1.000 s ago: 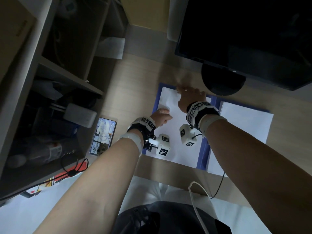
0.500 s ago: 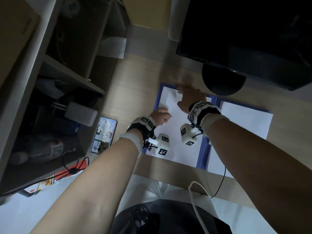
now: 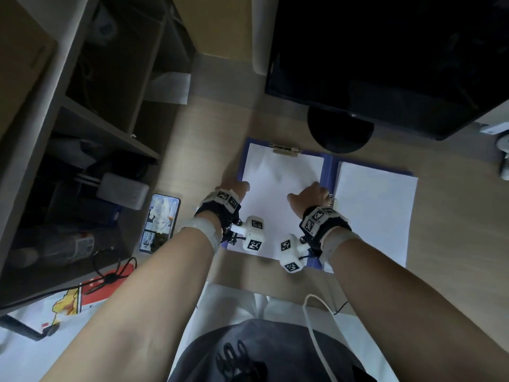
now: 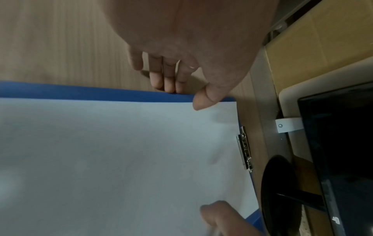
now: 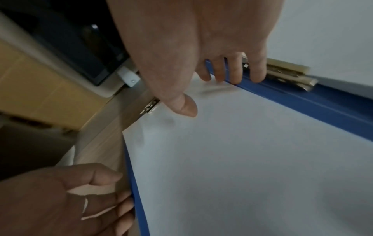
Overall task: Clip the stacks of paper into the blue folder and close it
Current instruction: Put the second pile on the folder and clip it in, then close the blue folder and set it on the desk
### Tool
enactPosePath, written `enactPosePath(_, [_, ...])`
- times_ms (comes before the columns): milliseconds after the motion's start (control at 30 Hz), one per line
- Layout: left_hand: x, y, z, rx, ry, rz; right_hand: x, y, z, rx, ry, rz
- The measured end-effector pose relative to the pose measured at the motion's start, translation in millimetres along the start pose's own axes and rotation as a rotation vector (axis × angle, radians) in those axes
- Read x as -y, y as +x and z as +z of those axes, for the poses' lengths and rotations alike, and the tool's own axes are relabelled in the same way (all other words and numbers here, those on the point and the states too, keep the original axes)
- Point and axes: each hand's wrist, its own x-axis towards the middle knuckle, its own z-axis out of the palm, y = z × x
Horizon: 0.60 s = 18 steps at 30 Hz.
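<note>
Wooden desk (image 3: 209, 150), dim light, black monitor (image 3: 385, 56) behind. Left hand (image 3: 234, 190) at outer edge of open blue folder (image 3: 327, 172): fingers curled beneath, thumb on left paper stack (image 3: 275, 194), pinching. Right hand (image 3: 311, 195) at spine: fingertips on blue, thumb on same stack, nothing gripped. Second paper stack (image 3: 377, 210) beyond, right.
</note>
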Motion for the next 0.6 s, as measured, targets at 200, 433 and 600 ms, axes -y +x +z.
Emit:
enactPosePath(200, [-19.4,-124.2,-39.7,0.058,-0.149,-0.049,-11.7,1.9,3.3,0.020,-0.043,-0.021])
enactPosePath(433, [-26.2,-185.6,-51.9,-0.052,-0.184,0.247,-9.9,-10.7,-20.9,0.113,-0.200,-0.088])
enactPosePath(600, [-38.6,-230.6,-58.0,-0.075,-0.360,0.219,-12.3,-23.5,-52.6,0.313,0.260,-0.260])
